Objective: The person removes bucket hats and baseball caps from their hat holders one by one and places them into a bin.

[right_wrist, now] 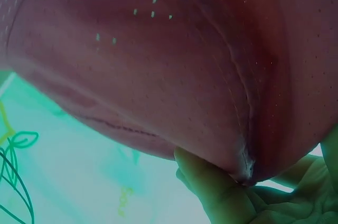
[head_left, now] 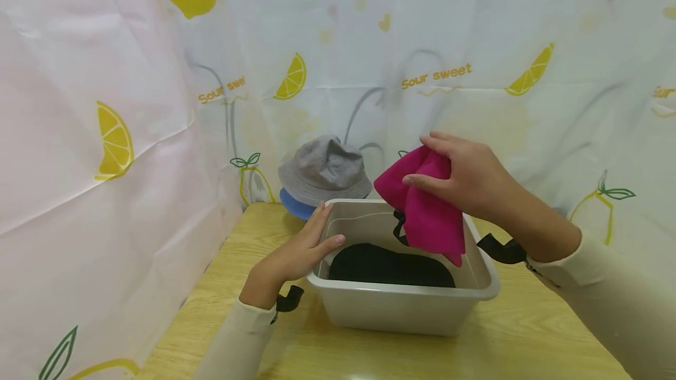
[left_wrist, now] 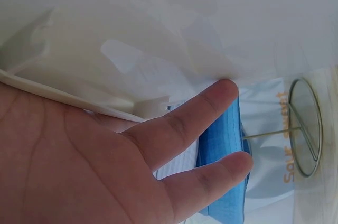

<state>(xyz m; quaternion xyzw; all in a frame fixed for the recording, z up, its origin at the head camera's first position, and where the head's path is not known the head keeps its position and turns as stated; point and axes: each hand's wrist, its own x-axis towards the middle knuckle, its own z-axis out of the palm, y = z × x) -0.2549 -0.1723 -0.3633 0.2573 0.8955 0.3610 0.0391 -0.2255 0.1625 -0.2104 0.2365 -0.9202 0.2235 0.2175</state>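
At the far left of your head view hangs a white plastic-looking sheet printed with yellow lemons [head_left: 53,75], which also runs behind everything. Next comes the pale yellow wood-grain table [head_left: 211,292]. Your left hand [head_left: 296,254], in a cream sleeve [head_left: 232,339], rests against the left rim of a rectangular off-white plastic basin [head_left: 396,309]; its fingers are straight and spread, with the thumb over the inside. Just beyond that hand, a grey fabric bucket hat [head_left: 327,169] sits on top of a blue fabric hat [head_left: 296,205], behind the basin's left corner. Your left wrist view also shows a round metal wire base [left_wrist: 306,129] near the blue one. On the basin's floor lies a flat black fabric piece [head_left: 391,268]. Above its right half hangs a folded magenta fabric hat [head_left: 433,216] with a black strap [head_left: 400,228], clamped between the thumb and fingers of your right hand [head_left: 470,177].
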